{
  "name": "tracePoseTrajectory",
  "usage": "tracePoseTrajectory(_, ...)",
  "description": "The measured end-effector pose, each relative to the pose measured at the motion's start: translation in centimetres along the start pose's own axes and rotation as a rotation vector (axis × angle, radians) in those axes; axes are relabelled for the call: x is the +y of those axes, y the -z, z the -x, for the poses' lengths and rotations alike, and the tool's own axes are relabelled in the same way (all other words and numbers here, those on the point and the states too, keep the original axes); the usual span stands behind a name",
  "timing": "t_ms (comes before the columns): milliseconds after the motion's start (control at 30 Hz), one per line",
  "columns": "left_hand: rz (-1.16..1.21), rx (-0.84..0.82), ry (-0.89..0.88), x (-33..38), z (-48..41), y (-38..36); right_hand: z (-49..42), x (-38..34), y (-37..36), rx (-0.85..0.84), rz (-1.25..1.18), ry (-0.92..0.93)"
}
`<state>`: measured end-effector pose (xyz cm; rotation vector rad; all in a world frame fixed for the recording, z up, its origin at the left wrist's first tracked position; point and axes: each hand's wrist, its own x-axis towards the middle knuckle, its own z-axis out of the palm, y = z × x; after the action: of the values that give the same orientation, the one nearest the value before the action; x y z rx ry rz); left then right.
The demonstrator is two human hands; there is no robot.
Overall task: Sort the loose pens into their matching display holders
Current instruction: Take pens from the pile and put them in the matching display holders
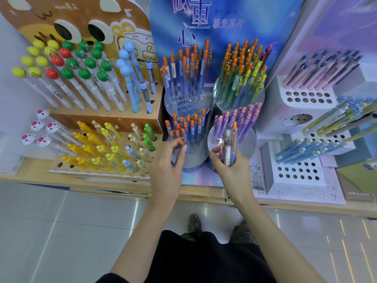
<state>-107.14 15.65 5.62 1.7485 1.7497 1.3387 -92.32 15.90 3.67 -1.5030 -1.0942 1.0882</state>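
Low in the frame, two shoes stand on the tiled floor. Above them, at centre, the left hand pinches the orange top of a blue pen, its fingers nearly closed. The pen is at the front of the clear round holder of matching pens. Whether it sits in a slot is hard to make out. Just right, the right hand curls round a bunch of loose pens, held upright before the purple pens. The palm hides their lower ends.
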Motion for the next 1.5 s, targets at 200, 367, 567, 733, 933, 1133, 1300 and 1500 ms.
tracePoseTrajectory(200, 0.089, 0.107, 0.074, -0.7, 0.1, 1.0, -0.1, 0.0, 0.3, 0.013, -0.017, -0.033)
tracePoseTrajectory(367, 0.144, 0.175, 0.125, -1.0, 0.5, 1.6, -0.2, -0.1, -0.3, -0.024, -0.003, -0.014)
tracePoseTrajectory(567, 0.094, 0.160, 0.096, -1.5, 0.8, 1.4, -0.2, 0.3, -1.7, -0.076, 0.030, 0.027)
tracePoseTrajectory(733, 0.120, 0.183, 0.116, -1.9, 1.1, 1.9, 0.1, 1.0, -2.0, -0.082, 0.040, 0.006)
tracePoseTrajectory(933, 0.124, 0.181, 0.093, -1.7, 1.3, 1.7, 0.4, 1.3, -2.2, -0.105, 0.029, -0.003)
tracePoseTrajectory(1133, 0.074, 0.151, 0.082, -1.9, 1.7, 1.2, 0.5, 1.8, -2.0, -0.097, 0.024, 0.001)
tracePoseTrajectory(1300, 0.073, 0.137, 0.060, -1.4, 1.1, 0.7, 0.5, 1.7, -1.9, -0.087, 0.014, -0.002)
tracePoseTrajectory(1500, 0.058, 0.094, 0.088, -1.6, 0.7, 0.2, 0.3, 1.1, -1.8, -0.090, 0.026, 0.002)
